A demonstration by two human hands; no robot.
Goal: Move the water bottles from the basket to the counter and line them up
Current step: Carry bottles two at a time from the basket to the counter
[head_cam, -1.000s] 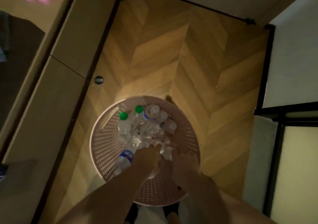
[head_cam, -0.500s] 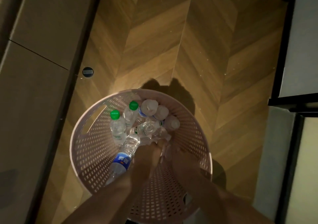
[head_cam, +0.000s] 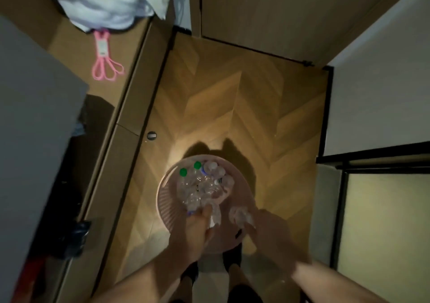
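Head cam: water bottles [head_cam: 204,184] are piled in the pink basket [head_cam: 167,209] on the floor. Left hand [head_cam: 197,228] grips one bottle; right hand [head_cam: 258,228] seems wrapped around another, blur makes that iffy. Slick plastic could slip on the lift. The counter [head_cam: 76,46] at left is partly cut off.
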